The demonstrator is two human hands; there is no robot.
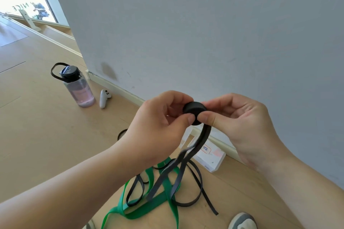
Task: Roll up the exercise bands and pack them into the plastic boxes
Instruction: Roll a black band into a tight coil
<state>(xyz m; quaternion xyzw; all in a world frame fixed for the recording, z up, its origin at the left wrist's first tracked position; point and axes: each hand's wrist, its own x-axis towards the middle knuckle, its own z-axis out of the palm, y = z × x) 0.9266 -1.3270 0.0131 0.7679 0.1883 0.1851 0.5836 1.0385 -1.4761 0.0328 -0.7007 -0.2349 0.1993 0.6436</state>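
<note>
From the head view, you hold the narrow black rubber exercise band (194, 113) up in front of you, its wound part a tight little coil. Your left hand (160, 124) pinches the coil's near side with thumb and fingers, and your right hand (240, 122) closes on its other side — both grips shut on it, I judge so the turns cannot spring loose while you wind. The free tail hangs down from the coil to the wooden floor (46, 135), where it loops over a flat green exercise band (149, 208) not yet rolled. A white plastic box with a red-edged label (210, 156) lies near the wall beneath your hands — close enough to take the roll. Much winding remains, by my reckoning.
</note>
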